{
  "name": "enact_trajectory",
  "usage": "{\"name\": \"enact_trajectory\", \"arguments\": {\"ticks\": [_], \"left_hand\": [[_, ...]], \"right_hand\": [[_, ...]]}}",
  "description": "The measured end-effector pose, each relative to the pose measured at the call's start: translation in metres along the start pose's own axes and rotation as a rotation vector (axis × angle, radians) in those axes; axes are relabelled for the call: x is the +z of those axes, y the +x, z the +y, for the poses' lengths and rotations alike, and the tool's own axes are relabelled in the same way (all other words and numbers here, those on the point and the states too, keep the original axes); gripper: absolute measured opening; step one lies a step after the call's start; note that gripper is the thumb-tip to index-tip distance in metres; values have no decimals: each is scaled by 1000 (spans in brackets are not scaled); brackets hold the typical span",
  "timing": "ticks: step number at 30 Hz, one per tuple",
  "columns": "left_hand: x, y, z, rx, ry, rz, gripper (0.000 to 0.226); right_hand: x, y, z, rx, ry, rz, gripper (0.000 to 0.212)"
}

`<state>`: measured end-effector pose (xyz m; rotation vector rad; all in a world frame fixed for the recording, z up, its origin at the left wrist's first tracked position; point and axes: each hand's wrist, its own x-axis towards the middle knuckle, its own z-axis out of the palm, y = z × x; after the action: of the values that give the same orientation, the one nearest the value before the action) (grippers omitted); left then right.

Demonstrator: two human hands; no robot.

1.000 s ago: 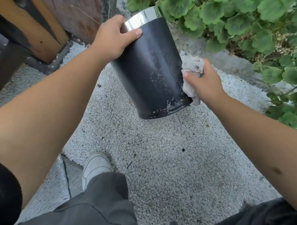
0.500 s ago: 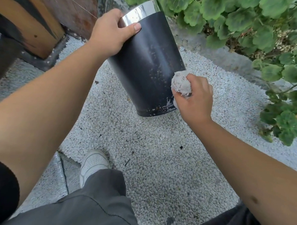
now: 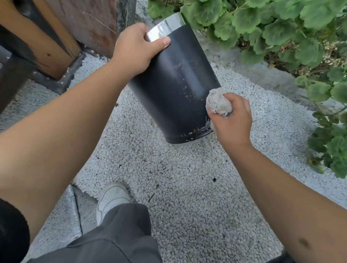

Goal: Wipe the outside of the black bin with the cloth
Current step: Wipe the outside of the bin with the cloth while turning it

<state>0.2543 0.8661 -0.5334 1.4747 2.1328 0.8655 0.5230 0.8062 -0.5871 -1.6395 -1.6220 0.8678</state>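
White pebble ground (image 3: 190, 189), leafy plants (image 3: 273, 19).

black bin (image 3: 173, 92): tilted, chrome rim, speckled | cloth (image 3: 218, 105): balled, against lower side

Bin (image 3: 173, 88) on gravel (image 3: 190, 189); plants (image 3: 283, 25) behind, shoe (image 3: 112, 198) before, cloth (image 3: 218, 106) right.

Under me the ground (image 3: 190, 189) is a bed of small white pebbles with a few dark specks. My white shoe (image 3: 112, 198) stands on it, near and left. At the far left a wooden post (image 3: 47, 43) rises beside the pebbles, and a grey stone kerb (image 3: 265, 77) edges them far right.
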Motion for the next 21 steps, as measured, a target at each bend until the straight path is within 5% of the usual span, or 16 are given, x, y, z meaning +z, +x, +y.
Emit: {"name": "enact_trajectory", "arguments": {"ticks": [5,10,15,21], "left_hand": [[-14,-22,-3,-118,27,101,48],[-27,-48,-30,-118,46,-7,33],[-33,-69,-56,-91,21,-98,62],[-25,-56,-69,-190,-62,-103,62]], "right_hand": [[-19,36,-7,-72,7,-111,43],[-11,71,-9,-211,-111,-267,51],[7,88,-8,-240,-81,-293,57],[28,89,-11,-202,-41,-209,49]]}}
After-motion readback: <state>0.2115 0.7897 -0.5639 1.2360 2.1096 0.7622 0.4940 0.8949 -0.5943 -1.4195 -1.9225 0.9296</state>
